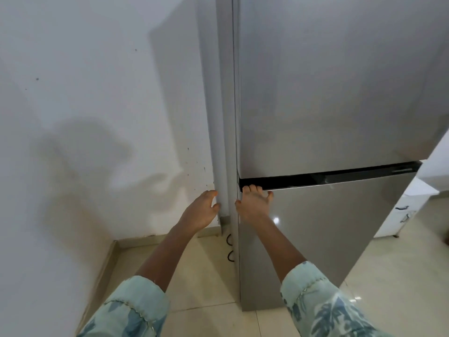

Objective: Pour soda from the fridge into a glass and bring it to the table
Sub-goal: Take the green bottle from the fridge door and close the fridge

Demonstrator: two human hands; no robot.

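Two bare hands reaching to smooth steel fridge, right hand fingers hooking black door gap, left hand spread loosely against side edge.

A white painted wall fills the left side, marked with small dark specks and brownish scuffs low down near the right end. Soft grey shadows fall across it. Pale cream floor tiles with thin joint lines cover the near ground, and a beige skirting strip runs along the foot of the wall. A black cable loops down at the far end of the floor, near the corner. At the far right stands a white cabinet with a dark handle, partly cut off by the frame edge.
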